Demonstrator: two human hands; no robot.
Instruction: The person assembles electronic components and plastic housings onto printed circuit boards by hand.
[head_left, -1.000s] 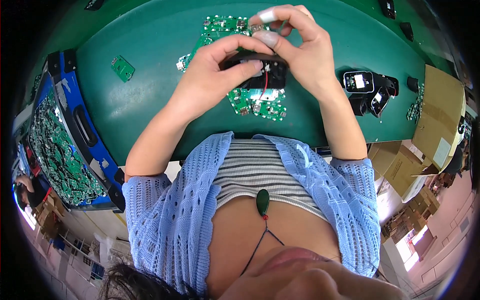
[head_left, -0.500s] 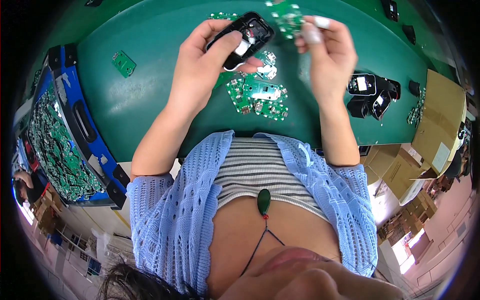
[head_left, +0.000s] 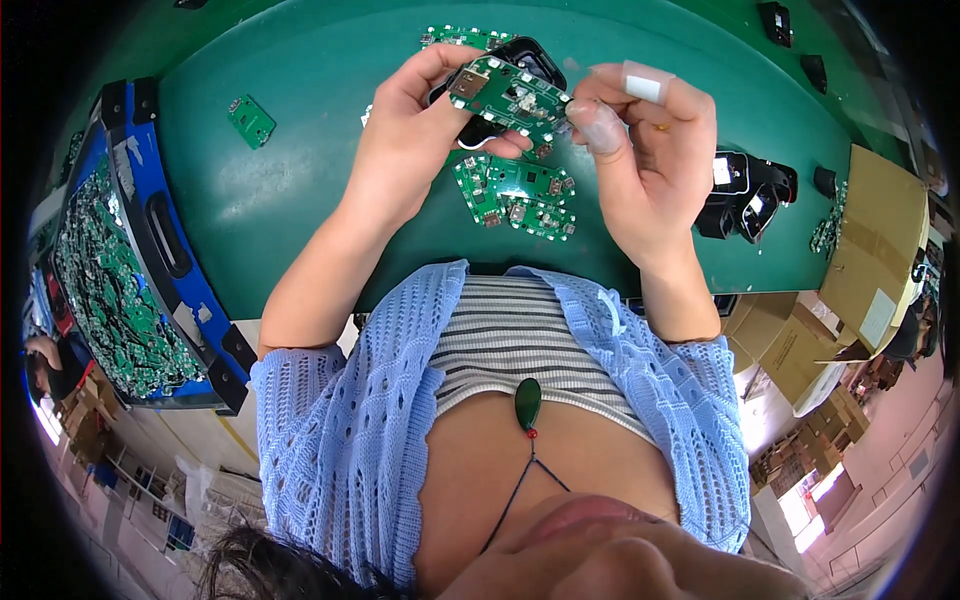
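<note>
My left hand (head_left: pixel 415 130) holds a black plastic housing (head_left: pixel 505 62) up above the green table (head_left: pixel 290 180). A small green circuit board (head_left: pixel 508 95) lies across the housing, pinched at its right end by my right hand (head_left: pixel 645 150), whose fingertips wear tape and a finger cot. Wires run from the board into the housing. Under my hands, several more green circuit boards (head_left: pixel 515 190) lie on the table.
A blue crate (head_left: pixel 150 250) full of green circuit boards stands at the left. One loose board (head_left: pixel 250 120) lies near it. Black housings (head_left: pixel 745 195) sit at the right, beside cardboard boxes (head_left: pixel 880 240). More black parts (head_left: pixel 790 30) lie at the far right edge.
Both hands rose from the table with the housing. The board, first held apart in my right hand, now lies across the housing between both hands.
</note>
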